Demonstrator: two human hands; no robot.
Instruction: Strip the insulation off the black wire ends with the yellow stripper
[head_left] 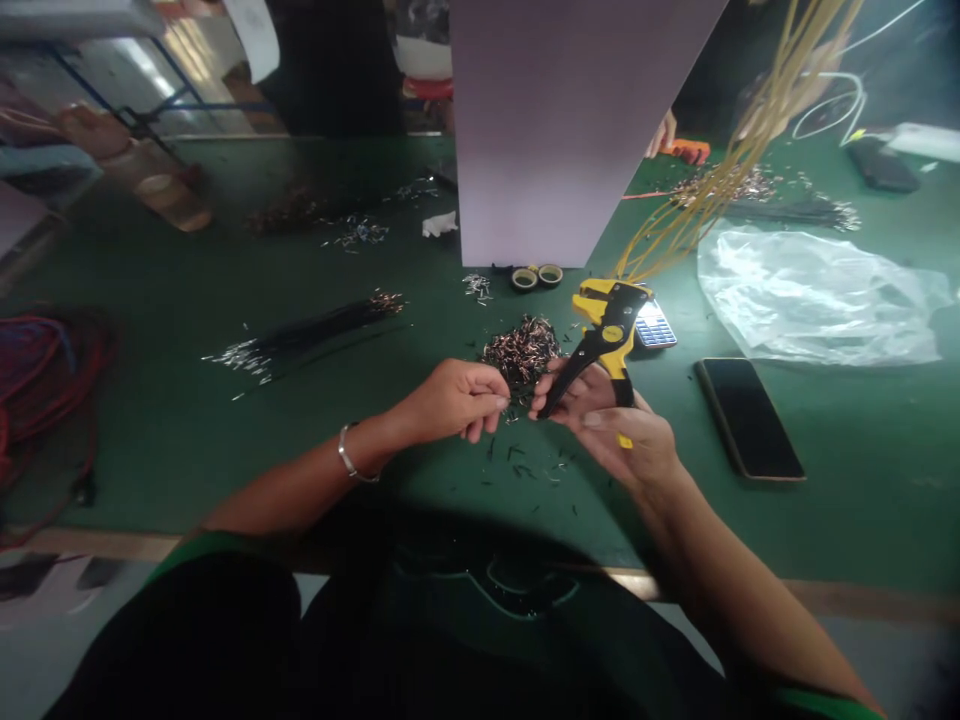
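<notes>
My right hand (637, 440) is wrapped round the lower handles of a yellow and black wire stripper (613, 333), which stands upright with its head pointing away from me. To its left, my left hand (465, 398) is closed in a pinch, thumb against forefinger. Whatever those fingers hold is too small to make out. Just beyond both hands lies a heap of short dark wire pieces with copper-coloured ends (525, 350). Black scraps (517, 468) are scattered on the green table between my forearms.
A phone (750, 418), clear plastic bag (817, 295) and keypad device (654, 325) lie right. Yellow wires (720, 190) slope behind the stripper. A grey panel (547, 130) stands ahead, tape rolls (525, 278) at its foot. Black wires (315, 332) lie left. A person's hand (663, 134) shows beyond.
</notes>
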